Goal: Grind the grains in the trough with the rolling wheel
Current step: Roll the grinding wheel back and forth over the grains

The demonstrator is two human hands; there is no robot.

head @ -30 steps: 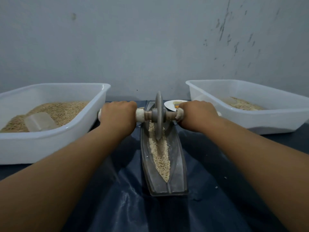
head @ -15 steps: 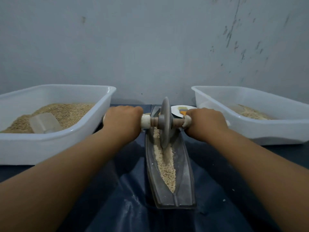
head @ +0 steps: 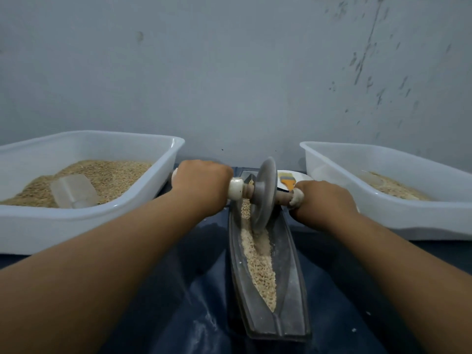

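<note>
Both hands, left (head: 201, 186) and right (head: 323, 200), grip the axle of the grey stone rolling wheel (head: 264, 191), now tilted rightward in the narrow grey trough (head: 288, 264), grinding pale grains (head: 260, 261) unevenly.

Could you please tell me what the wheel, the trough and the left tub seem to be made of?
Wheel: likely metal or stone, matte grey, thin-edged.
Trough: probably dull metal, grey with a dusty sheen.
Left tub: plastic, smooth, white, slightly translucent.
</note>
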